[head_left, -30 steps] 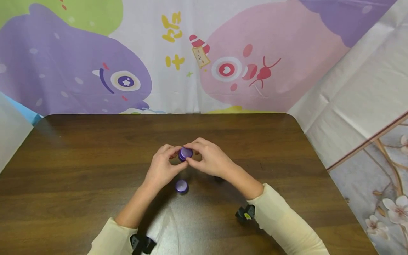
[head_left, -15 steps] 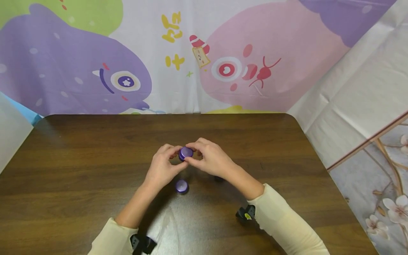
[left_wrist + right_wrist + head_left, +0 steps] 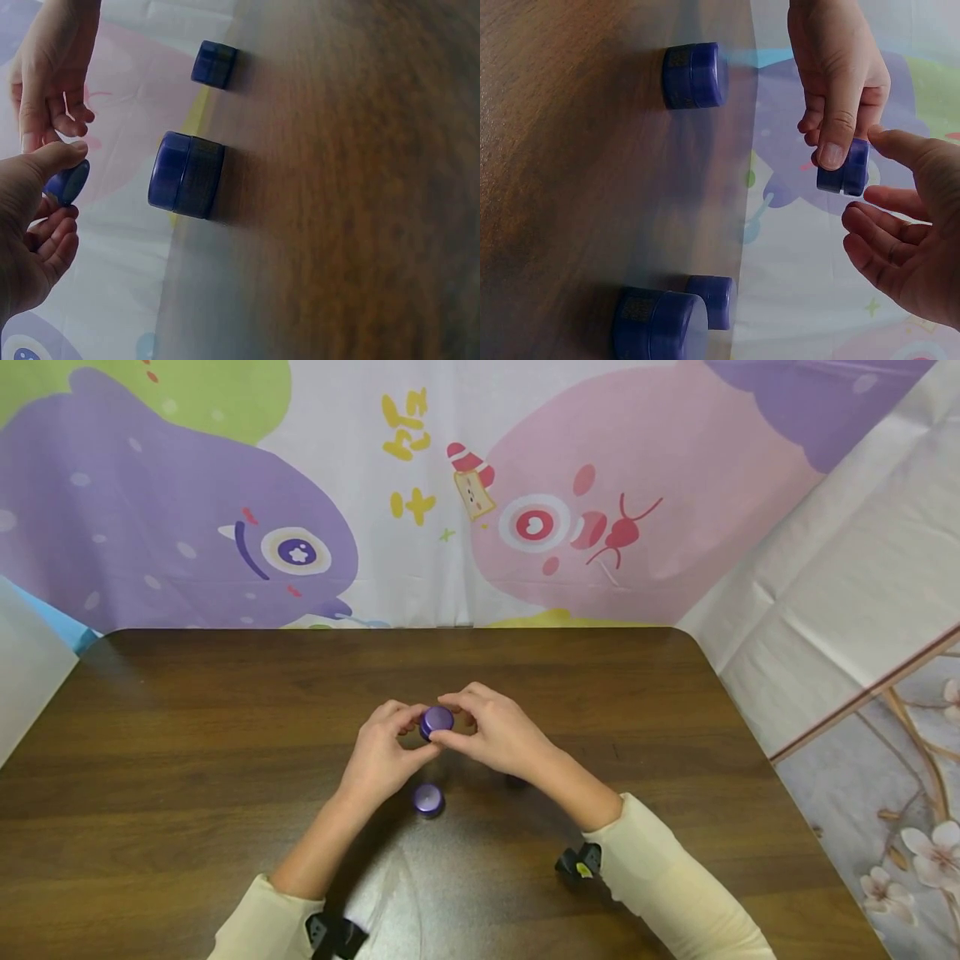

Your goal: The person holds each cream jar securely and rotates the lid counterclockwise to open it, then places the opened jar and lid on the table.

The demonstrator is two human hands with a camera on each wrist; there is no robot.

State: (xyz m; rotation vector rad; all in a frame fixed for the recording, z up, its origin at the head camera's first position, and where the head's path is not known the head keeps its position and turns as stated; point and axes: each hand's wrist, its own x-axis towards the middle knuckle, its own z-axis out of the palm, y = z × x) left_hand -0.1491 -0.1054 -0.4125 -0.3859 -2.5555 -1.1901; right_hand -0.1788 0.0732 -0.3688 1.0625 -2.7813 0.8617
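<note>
A small purple screw-top jar (image 3: 437, 722) is held above the table between both hands. My left hand (image 3: 380, 755) grips its lower part, with the thumb along the side in the right wrist view. My right hand (image 3: 498, 735) pinches the lid (image 3: 859, 166) by its rim between thumb and index finger, the other fingers loosely bent. A thin seam shows between lid and body in the right wrist view. A second purple jar (image 3: 428, 799) stands upright on the table, nearer to me than the hands.
Two more purple jars, a large one (image 3: 660, 324) and a smaller-looking one (image 3: 711, 301), stand on the brown wooden table (image 3: 187, 735) in the right wrist view. The right forearm mostly hides them from the head camera. A cartoon-printed cloth (image 3: 420, 568) hangs behind the table's far edge.
Around the lid, my right thumb has slid slightly left and the index finger slightly right. My left hand stays where it was, and so does the standing jar.
</note>
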